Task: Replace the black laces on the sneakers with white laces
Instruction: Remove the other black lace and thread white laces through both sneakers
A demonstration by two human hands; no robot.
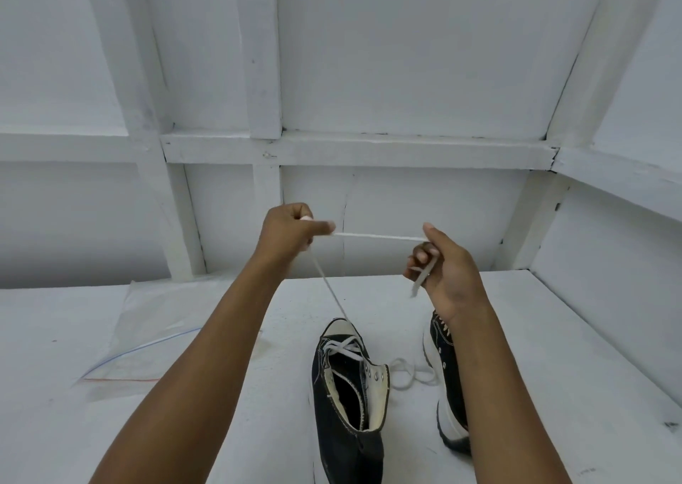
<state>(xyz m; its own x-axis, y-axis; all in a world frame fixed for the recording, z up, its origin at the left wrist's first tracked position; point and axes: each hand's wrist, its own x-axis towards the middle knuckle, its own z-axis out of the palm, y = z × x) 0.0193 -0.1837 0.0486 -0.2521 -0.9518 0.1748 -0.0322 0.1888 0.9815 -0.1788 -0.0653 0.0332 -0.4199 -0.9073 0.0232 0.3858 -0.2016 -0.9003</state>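
Both hands are raised over the table [553,336], stretching a white lace [376,237] level between them. The left hand [291,230] pinches it between thumb and curled fingers, and the right hand [443,265] holds it with fingers curled round, the free tip hanging below the palm. From the left hand the lace slants down to the far toe end of the middle sneaker [347,391], where it crosses only the farthest eyelets; the nearer ones stand empty. The 2nd sneaker [444,365] lies just right, partly behind the right forearm, with a loose white loop [406,374] on the table between the 2. The step looks like drawing slack through. To do it well, pull steadily in line with the eyelet, keep the flat lace untwisted, and steady the shoe should it lift or slide. A clear plastic bag [140,336] lies on the left.
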